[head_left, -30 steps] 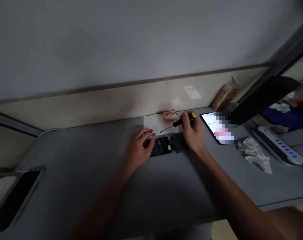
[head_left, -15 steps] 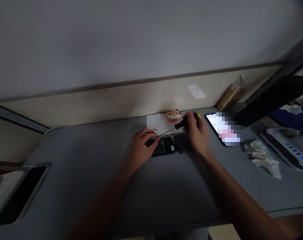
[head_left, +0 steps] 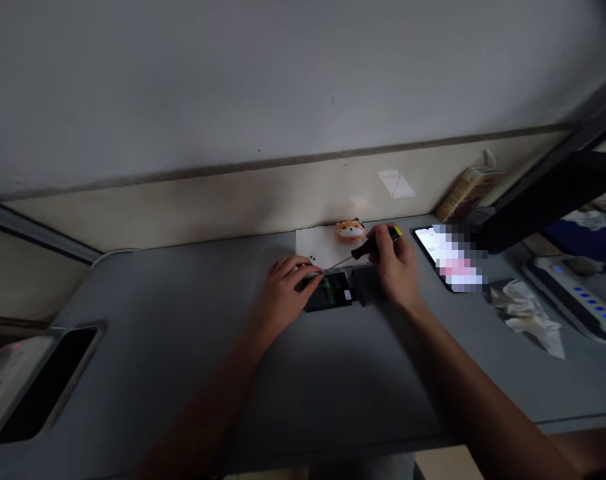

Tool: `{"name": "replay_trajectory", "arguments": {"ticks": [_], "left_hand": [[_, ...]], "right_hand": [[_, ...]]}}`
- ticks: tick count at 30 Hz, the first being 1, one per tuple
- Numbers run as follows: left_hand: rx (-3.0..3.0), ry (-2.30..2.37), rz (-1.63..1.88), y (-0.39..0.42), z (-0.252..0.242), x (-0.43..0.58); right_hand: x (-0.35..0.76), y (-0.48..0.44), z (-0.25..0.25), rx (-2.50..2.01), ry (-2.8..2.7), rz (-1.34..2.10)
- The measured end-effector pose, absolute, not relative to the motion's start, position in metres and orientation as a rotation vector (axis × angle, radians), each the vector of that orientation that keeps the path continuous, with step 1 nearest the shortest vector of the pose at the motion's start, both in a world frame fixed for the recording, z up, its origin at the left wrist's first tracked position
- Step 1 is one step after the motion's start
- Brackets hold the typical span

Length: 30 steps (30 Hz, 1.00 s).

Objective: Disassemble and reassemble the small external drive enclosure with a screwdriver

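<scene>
My right hand [head_left: 393, 263] is wrapped around the black and yellow handle of a screwdriver [head_left: 365, 248]. Its thin metal shaft slants down to the left. At the shaft's tip, the thumb and finger of my left hand [head_left: 290, 290] come together in a pinch; whatever is between them is too small to make out. Under these fingers lies a flat black device [head_left: 339, 297] with a green circuit board and a small white label showing. A dark flat piece [head_left: 367, 285] rests just right of the device, partly behind my right hand.
Behind the device, a white paper sheet [head_left: 307, 241] carries a few tiny dark specks and an orange animal-faced case [head_left: 350, 230]. To the right are a lit phone [head_left: 445, 257], crumpled tissue [head_left: 525, 310] and a power strip [head_left: 577, 300]. A dark-screened phone [head_left: 50, 383] lies far left.
The whole view has shifted slightly. Both hands and the screwdriver keep nearly the same pose over the device.
</scene>
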State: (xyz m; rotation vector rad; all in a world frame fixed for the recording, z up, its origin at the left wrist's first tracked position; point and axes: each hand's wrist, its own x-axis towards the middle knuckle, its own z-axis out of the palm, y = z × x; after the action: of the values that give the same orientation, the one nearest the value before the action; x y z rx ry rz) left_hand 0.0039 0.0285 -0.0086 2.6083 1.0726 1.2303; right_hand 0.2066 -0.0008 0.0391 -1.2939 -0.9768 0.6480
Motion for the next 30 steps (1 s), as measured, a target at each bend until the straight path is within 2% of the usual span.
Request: {"name": "replay_trajectory", "arguments": {"ticks": [18, 30], "left_hand": [[2.656, 0.950, 1.291, 0.0291, -0.0070, 0.0042], [2.660, 0.982, 1.164, 0.0302, -0.0056, 0.0007]], "right_hand": [[0.2062, -0.0019, 0.0394, -1.249, -1.032, 0.682], [0.2086, -0.0010, 0.0386, -1.286, -0.998, 0.667]]}}
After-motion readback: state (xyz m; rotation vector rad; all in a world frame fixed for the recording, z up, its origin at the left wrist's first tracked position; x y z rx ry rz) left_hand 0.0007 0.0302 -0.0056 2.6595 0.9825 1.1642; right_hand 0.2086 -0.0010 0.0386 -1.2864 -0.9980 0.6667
